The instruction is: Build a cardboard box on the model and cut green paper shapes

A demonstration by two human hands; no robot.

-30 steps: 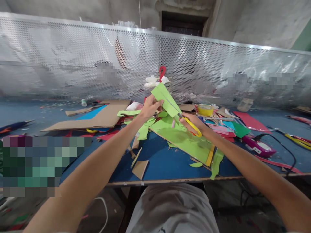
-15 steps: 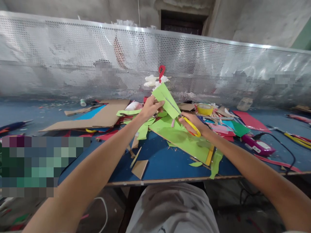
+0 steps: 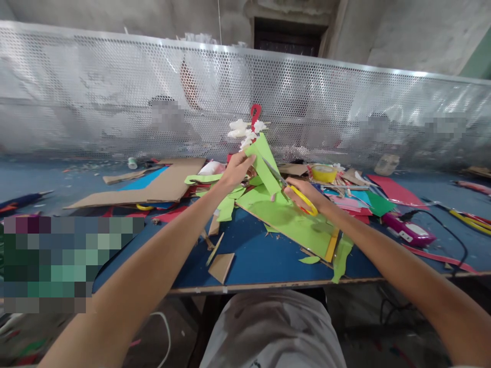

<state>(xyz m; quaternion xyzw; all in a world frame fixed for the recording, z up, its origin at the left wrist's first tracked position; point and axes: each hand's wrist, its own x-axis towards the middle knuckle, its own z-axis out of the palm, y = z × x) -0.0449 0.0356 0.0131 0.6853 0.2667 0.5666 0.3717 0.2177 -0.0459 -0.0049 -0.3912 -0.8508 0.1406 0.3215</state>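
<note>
My left hand (image 3: 238, 167) pinches the edge of a light green paper sheet (image 3: 264, 166), held up above the table and folded or bent. In my right hand (image 3: 305, 191) are yellow-handled scissors (image 3: 305, 200), fingers closed round the grips. Their metal blades lie along the green paper, pointing up and left. Beneath my hands a larger green sheet (image 3: 293, 225) rests on the table, with a yellow strip (image 3: 332, 245) at its right corner. Behind the paper stand white flower-like pieces (image 3: 249, 135) and a red loop (image 3: 255, 111).
Brown cardboard (image 3: 172, 181) lies to the left. On the right are a yellow tape roll (image 3: 323, 174), red sheets (image 3: 397, 191), a purple device with a cable (image 3: 408, 230) and yellow-handled pliers (image 3: 470, 221). A perforated metal panel (image 3: 115, 102) rises behind the table (image 3: 249, 273).
The green paper has turned and its lower part now hangs apart along the blades. The scissor blades have shifted slightly within the paper. Both hands stay in nearly the same place.
</note>
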